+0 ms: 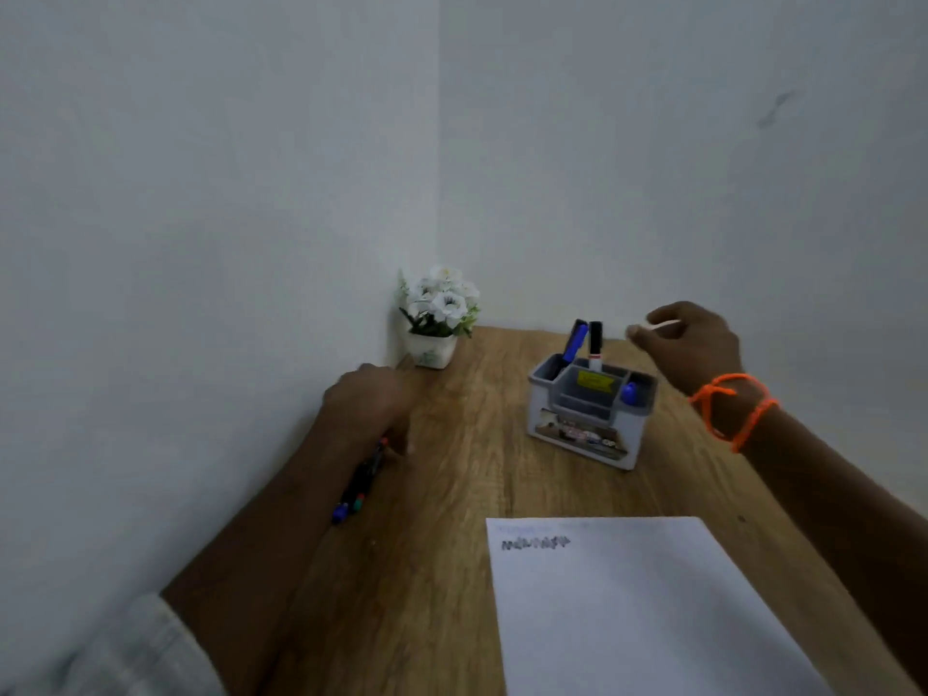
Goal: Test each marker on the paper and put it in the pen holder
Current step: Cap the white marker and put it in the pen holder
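White marker [662,325] pinched in right hand [690,344] beside pen holder [587,419], left hand [369,399] blurred, grip unclear.

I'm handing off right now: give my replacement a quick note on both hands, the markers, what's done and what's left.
Left hand: resting on the table over the loose markers; grip unclear.
Right hand: raised behind the pen holder, pinching something small and white, too blurred to name.
Done: blue marker and black-capped marker stand in the holder; one scribble on the paper.
Left: test the loose markers, then slot each in.
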